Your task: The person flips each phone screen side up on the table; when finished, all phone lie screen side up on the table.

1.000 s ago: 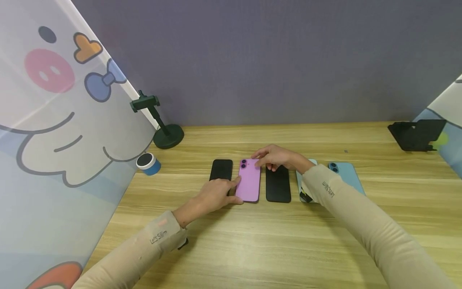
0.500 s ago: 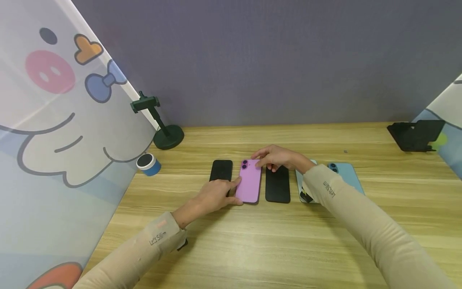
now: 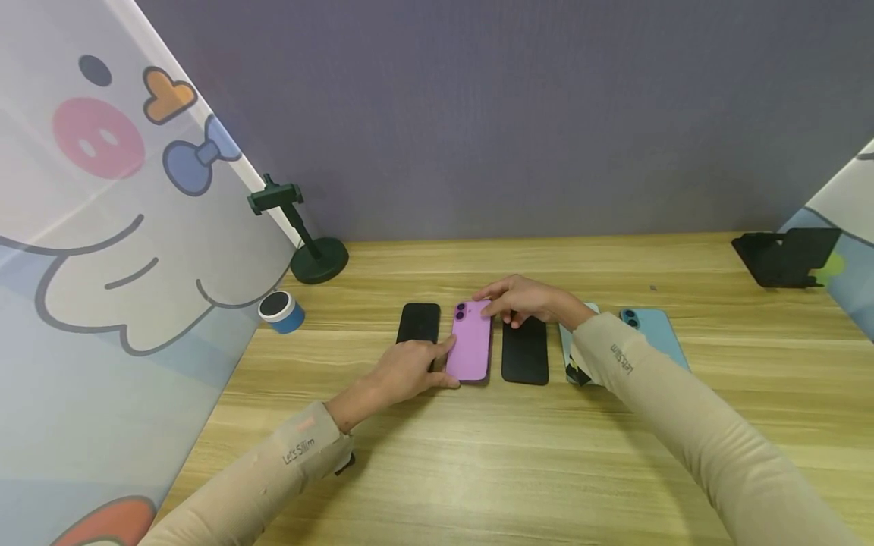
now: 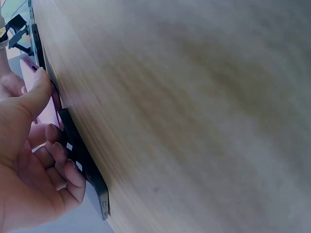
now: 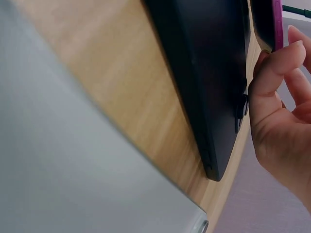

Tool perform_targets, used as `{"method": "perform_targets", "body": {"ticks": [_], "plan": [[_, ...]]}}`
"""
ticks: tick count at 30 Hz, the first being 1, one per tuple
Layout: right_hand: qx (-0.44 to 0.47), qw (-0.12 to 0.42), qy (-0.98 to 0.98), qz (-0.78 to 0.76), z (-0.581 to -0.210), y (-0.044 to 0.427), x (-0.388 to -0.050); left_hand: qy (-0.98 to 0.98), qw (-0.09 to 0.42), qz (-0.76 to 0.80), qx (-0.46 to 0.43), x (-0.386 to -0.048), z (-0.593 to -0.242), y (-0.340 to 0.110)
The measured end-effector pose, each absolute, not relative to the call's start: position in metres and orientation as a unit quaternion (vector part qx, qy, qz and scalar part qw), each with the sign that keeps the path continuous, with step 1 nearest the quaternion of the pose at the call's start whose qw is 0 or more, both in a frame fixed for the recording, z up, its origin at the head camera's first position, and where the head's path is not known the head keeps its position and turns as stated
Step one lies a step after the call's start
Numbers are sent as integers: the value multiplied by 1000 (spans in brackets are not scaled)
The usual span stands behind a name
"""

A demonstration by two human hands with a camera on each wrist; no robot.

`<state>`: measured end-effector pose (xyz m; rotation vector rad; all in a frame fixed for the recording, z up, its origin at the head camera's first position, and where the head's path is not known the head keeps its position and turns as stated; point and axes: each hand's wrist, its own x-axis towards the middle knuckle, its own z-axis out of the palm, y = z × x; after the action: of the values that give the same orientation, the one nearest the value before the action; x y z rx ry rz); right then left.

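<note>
A pink smartphone (image 3: 470,345) lies back up, camera lenses at its top left, its right side seemingly lifted off the table. My left hand (image 3: 407,365) grips its lower left edge and corner with thumb and index finger; the other fingers curl over a black phone (image 3: 419,322) to the left. At the pink phone's top right corner, the thumb and fingers of my right hand (image 3: 522,297) pinch it. Under that hand lies another black phone (image 3: 525,356), whose upper end is partly covered. The right wrist view shows the pink phone's edge (image 5: 278,26) and dark underside.
Right of these lie a pale phone (image 3: 568,353), mostly hidden by my sleeve, and a light blue phone (image 3: 658,330). A dark green phone stand (image 3: 319,259) and a blue-white round tub (image 3: 282,312) stand left. A black folding stand (image 3: 788,256) sits back right.
The pink phone has tilted very slightly, and its edge shows a little differently. Both hands keep almost the same place on it.
</note>
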<state>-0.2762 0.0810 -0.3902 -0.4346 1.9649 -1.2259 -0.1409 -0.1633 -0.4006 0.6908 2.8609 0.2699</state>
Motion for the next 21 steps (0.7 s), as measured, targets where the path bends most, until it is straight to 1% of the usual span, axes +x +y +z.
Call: {"method": "perform_targets", "body": {"ticks": [12, 21], "plan": [[-176, 364, 769, -496, -394, 84, -273, 965, 93, 94, 228, -142, -401, -164], [-164, 359, 775, -494, -393, 82, -272, 961, 98, 69, 249, -143, -400, -164]]}}
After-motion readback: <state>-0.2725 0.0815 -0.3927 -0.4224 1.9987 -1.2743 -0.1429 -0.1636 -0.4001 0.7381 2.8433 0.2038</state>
